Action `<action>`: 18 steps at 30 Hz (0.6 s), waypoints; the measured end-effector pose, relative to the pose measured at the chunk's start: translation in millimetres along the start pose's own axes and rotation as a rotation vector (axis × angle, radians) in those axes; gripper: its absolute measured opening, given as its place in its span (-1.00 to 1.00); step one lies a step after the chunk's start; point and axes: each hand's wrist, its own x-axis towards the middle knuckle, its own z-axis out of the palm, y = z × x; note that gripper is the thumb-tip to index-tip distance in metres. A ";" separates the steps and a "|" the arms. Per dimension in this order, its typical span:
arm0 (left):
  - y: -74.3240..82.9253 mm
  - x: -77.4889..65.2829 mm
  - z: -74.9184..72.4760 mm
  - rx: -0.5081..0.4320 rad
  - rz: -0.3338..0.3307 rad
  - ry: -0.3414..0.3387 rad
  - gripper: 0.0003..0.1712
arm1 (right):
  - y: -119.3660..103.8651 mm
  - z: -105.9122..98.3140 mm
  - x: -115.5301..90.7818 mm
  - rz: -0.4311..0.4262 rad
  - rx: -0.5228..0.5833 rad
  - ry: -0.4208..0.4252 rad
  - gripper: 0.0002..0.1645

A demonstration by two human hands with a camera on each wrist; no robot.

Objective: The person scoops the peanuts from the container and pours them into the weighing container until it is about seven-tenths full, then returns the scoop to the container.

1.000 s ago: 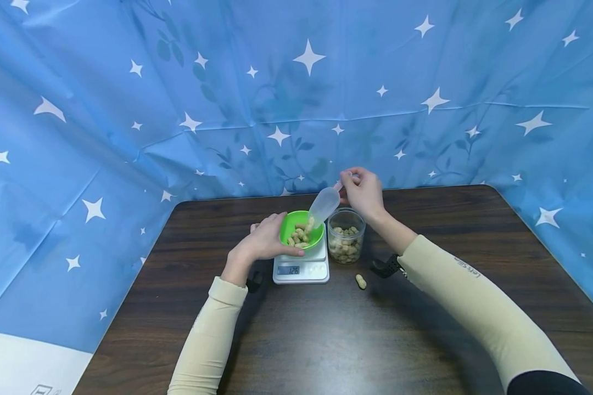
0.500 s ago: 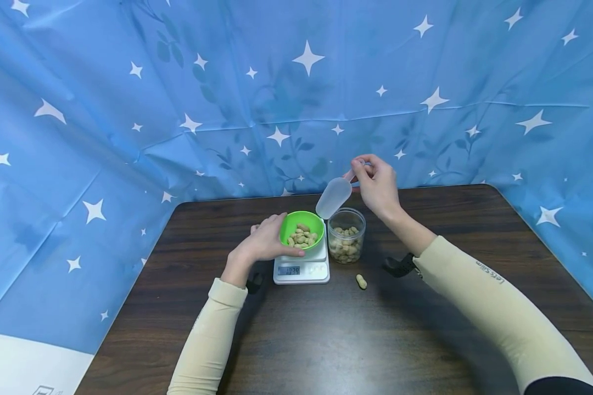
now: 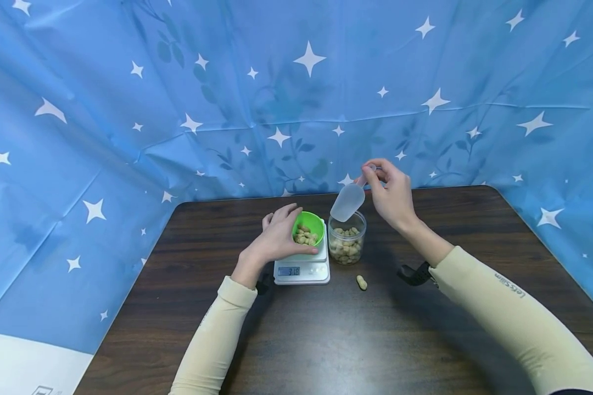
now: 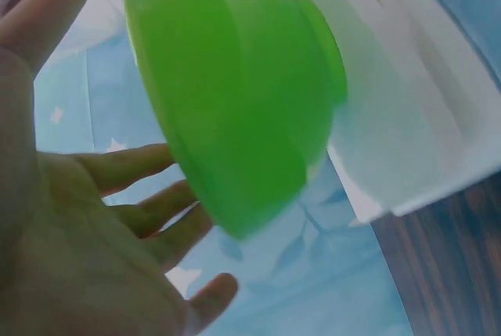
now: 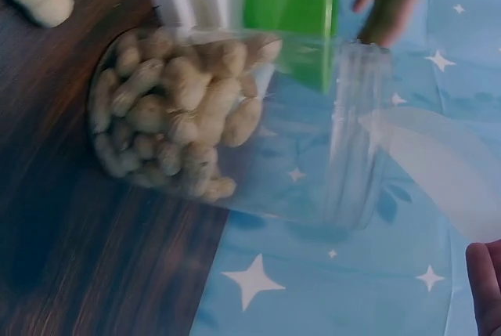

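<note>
My left hand (image 3: 279, 237) grips the green bowl (image 3: 311, 219) from its left side, thumb along the near side and fingers at the far rim. Peanuts (image 3: 304, 237) lie in the bowl, which looks tilted over the white kitchen scale (image 3: 312, 272). Whether its base still touches the scale I cannot tell. My right hand (image 3: 391, 195) pinches the handle of a translucent scoop (image 3: 348, 203), its mouth pointing down over the clear jar (image 5: 301, 187). No peanuts show in the scoop. More peanuts (image 5: 184, 109) fill the lower part of the jar.
One loose peanut (image 3: 362, 282) lies on the dark wooden table (image 3: 306, 334), in front of the jar. Jar and scale stand side by side, close together. Behind the table's far edge hangs a blue curtain (image 3: 257, 159) with white stars.
The scoop has moved right, from over the bowl to above the jar, after peanuts dropped out of it. My left hand has shifted the bowl slightly right and tilted it; the scale's reading has changed.
</note>
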 end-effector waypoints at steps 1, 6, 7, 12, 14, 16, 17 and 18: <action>3.1 2.0 1.5 0.004 0.018 0.012 0.27 | 0.6 -0.2 -1.4 -0.017 -0.018 -0.014 -0.76; 17.7 13.3 10.9 -0.007 0.081 0.041 0.20 | 7.4 1.7 -8.7 -0.156 -0.129 -0.098 -0.83; 20.3 15.4 12.8 -0.008 0.090 0.039 0.19 | 9.2 2.5 -10.3 -0.186 -0.150 -0.116 -0.85; 30.0 24.3 21.2 0.009 0.108 0.012 0.17 | 16.5 6.7 -17.4 -0.277 -0.172 -0.181 -0.93; 32.0 27.1 24.2 0.020 0.103 0.002 0.17 | 17.9 8.3 -19.3 -0.298 -0.182 -0.196 -0.92; 33.3 29.3 26.5 0.018 0.095 -0.005 0.18 | 18.2 9.1 -20.6 -0.314 -0.201 -0.214 -0.90; 33.6 30.5 27.7 0.016 0.091 -0.007 0.19 | 18.8 9.4 -21.3 -0.320 -0.215 -0.223 -0.90; 33.9 31.6 28.8 0.015 0.089 -0.009 0.19 | 19.4 9.7 -21.9 -0.325 -0.231 -0.234 -0.90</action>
